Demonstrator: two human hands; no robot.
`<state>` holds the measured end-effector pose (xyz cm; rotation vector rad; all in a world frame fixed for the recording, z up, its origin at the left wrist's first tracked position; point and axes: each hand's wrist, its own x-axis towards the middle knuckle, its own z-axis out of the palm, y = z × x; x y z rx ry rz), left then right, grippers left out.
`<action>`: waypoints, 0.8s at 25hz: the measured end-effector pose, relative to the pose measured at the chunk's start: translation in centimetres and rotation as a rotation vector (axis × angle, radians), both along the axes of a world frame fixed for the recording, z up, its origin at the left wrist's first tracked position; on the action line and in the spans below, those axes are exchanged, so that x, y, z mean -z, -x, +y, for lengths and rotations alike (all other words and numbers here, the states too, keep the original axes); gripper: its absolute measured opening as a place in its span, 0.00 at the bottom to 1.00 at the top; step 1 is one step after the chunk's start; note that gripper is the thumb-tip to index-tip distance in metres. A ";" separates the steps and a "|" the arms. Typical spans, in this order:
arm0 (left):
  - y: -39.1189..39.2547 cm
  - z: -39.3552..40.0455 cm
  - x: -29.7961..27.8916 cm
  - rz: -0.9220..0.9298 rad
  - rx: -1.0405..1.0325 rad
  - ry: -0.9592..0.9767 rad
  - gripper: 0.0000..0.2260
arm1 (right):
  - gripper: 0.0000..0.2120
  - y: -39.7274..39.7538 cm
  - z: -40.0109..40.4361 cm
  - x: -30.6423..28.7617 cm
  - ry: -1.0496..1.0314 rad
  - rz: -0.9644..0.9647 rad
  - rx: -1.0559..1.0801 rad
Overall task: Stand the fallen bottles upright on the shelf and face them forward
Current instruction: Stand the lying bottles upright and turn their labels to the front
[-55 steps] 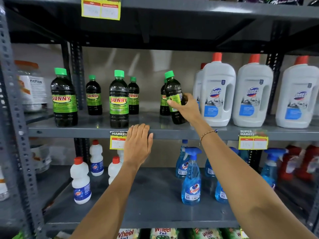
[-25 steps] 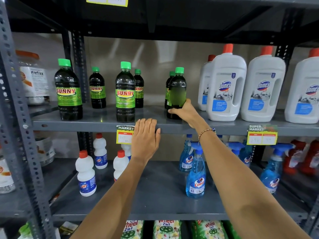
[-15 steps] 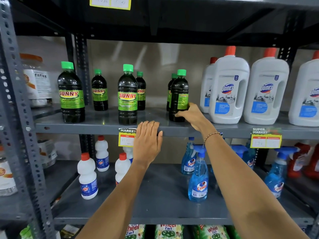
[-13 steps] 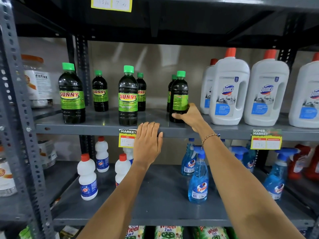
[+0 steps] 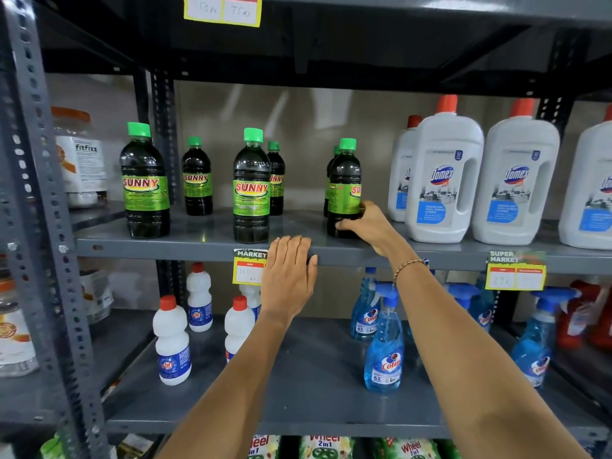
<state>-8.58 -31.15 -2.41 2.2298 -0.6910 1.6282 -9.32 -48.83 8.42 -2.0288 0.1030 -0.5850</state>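
Retail shop, cleaning-goods aisle. Slotted grey steel shelf (image 5: 205,241) carries a "SUPER MARKET" price tag (image 5: 249,267) on its front edge; ranked Domex jugs (image 5: 445,180) above it, spray bottles (image 5: 384,342) below.

The dark bottle (image 5: 343,190) right of centre showed only the first letters of its label, the rest turned away; the right hand (image 5: 366,223) covered its lower right side. Another dark bottle (image 5: 331,180) behind it was almost wholly hidden (just a sliver showed). At the right edge, a white jug (image 5: 592,187) was cut off. Handwriting on the price tag (image 5: 515,274) at lower right was too faint to read.
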 end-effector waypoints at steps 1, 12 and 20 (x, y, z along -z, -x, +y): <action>0.0 0.0 -0.1 0.001 0.000 0.002 0.16 | 0.34 0.2 0.1 0.1 0.023 -0.017 0.021; -0.1 0.1 -0.1 -0.003 0.020 0.006 0.17 | 0.43 -0.1 0.5 0.3 0.159 0.021 0.040; 0.0 -0.1 -0.2 0.004 0.040 0.021 0.15 | 0.36 0.3 0.2 0.1 0.072 0.026 -0.023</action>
